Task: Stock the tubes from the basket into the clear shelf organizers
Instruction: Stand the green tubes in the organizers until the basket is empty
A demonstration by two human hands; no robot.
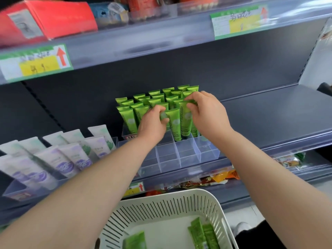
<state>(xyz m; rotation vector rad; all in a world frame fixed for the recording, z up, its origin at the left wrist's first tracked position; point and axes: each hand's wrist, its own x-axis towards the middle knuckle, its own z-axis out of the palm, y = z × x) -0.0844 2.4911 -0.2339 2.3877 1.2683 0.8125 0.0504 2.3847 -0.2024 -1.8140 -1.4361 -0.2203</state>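
Dark grey shop shelving (251, 108), viewed from close in front. Packed upright on the middle shelf, crimped ends up: green tubes (129, 115), filling the rear cells of a clear organizer (188, 155) divided into a grid. Right hand (206, 114) over the front row, thumb and fingertips pinching the crimped top of the right-hand tube (186, 121), upright with its base down between the clear walls. Left hand (152, 121) just beside it, fingers curled and pinching the left-hand tube (163, 116), mostly hidden behind the knuckles; cannot tell whether seated in a cell. Both forearms bare, reaching up from the bottom corners. Lower down, in front of the shelving: white slotted basket (179, 192), with loose tubes (201, 234) of the same green lying flat on its floor, some at the right, one at the left. On the same shelf to the left of the organizer: white and purple tubes (68, 159), leaning back in rows in a second clear tray (10, 191). On the shelf above: red box (53, 20) at the left, blurred goods beside it, and price labels (36, 62) with red arrows clipped to the shelf edge. On the shelf beneath: bright snack packets (206, 181).
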